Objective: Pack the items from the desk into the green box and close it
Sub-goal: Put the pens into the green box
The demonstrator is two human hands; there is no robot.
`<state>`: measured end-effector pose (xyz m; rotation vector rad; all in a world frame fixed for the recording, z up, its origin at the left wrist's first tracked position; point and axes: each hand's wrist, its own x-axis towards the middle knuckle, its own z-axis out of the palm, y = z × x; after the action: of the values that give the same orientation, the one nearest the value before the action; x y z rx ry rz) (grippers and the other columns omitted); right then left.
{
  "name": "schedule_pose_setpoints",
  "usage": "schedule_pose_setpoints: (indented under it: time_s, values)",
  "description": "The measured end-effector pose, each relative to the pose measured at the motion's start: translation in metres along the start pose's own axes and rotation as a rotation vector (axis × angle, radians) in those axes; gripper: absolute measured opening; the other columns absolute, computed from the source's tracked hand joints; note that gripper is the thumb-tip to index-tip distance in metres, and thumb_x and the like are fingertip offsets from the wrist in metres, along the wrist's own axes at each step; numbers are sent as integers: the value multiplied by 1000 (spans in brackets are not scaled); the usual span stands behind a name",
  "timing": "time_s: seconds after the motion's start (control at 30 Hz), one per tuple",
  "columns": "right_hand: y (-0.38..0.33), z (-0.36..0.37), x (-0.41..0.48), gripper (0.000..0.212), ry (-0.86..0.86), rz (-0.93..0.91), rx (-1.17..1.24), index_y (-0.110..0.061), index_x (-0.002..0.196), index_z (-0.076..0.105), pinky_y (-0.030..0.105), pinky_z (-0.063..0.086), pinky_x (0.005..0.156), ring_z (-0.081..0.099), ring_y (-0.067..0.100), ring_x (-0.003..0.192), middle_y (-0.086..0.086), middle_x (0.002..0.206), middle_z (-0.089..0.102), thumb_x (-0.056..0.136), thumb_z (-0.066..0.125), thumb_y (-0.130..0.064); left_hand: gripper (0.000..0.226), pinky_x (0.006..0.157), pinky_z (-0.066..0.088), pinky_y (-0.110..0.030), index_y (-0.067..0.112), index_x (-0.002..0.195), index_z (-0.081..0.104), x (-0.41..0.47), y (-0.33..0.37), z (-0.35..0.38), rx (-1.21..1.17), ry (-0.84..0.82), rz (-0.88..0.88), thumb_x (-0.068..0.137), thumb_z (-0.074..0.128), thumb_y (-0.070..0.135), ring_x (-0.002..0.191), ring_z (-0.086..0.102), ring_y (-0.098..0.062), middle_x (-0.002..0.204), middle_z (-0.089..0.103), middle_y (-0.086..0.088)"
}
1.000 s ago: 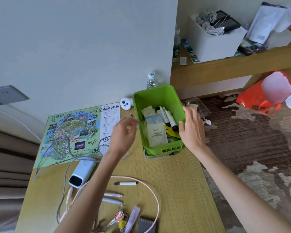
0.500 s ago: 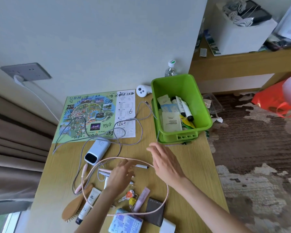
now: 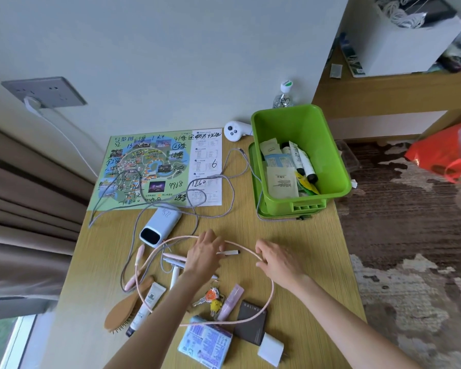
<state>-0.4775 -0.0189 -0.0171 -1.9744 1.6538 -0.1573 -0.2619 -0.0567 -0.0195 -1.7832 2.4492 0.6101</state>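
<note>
The green box (image 3: 301, 161) stands open at the table's (image 3: 317, 249) far right corner (sachets and tubes inside). Nearer, the left hand (image 3: 202, 253) covers a white pen (image 3: 228, 252), grip unclear; the right hand (image 3: 278, 259) rests loosely open on the pink cable (image 3: 270, 296).

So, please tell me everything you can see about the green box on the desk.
The green box is a bright green, glossy, plastic-looking rectangular tub, open at the top, with slots low in its near wall. It stands upright at the far right corner of the desk, seemingly on a flat green piece, possibly its lid. Inside lie beige sachets, white tubes with black caps, and something yellow. A grey cable passes its base. Neither hand touches it.
</note>
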Motion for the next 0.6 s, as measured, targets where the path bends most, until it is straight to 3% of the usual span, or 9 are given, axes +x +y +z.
schedule_pose_setpoints:
  time_s: [0.1,0.17,0.27,0.43,0.6]
  values:
    - [5,-1,7,14,44,104,84,-14,89,50,15,33,53,51,8,66,-6,82,56,92,63,-16,16,80,46,-25,19,107,55,-2,-4,-4,-36,28,22,95,56,30,100,50,-13,109,53,5]
    - [8,-5,10,11,89,158,81,-13,89,51,15,33,51,52,10,66,-4,83,58,93,61,-15,16,68,42,-24,16,107,50,-5,-9,-9,-69,56,-11,99,49,30,84,53,-13,96,56,5]
    - [4,-8,12,13,118,160,-32,-12,99,51,24,45,62,60,15,78,-1,98,58,93,61,-17,10,50,40,-31,14,107,44,-12,-21,-16,-74,39,-63,101,45,23,63,54,-20,78,57,0]
    - [-25,-1,15,25,164,-46,-119,-11,107,55,26,52,82,56,14,97,1,111,53,86,68,-16,12,49,43,-40,16,111,46,-28,-48,-24,-95,77,-168,100,42,12,64,57,-26,80,60,-4]
    - [-68,23,24,18,-21,-183,-30,-15,102,50,28,51,79,55,12,92,-4,109,48,93,59,-28,20,54,48,-45,11,109,42,-52,-73,-29,-189,156,-262,93,43,-1,70,58,-33,86,62,-9]
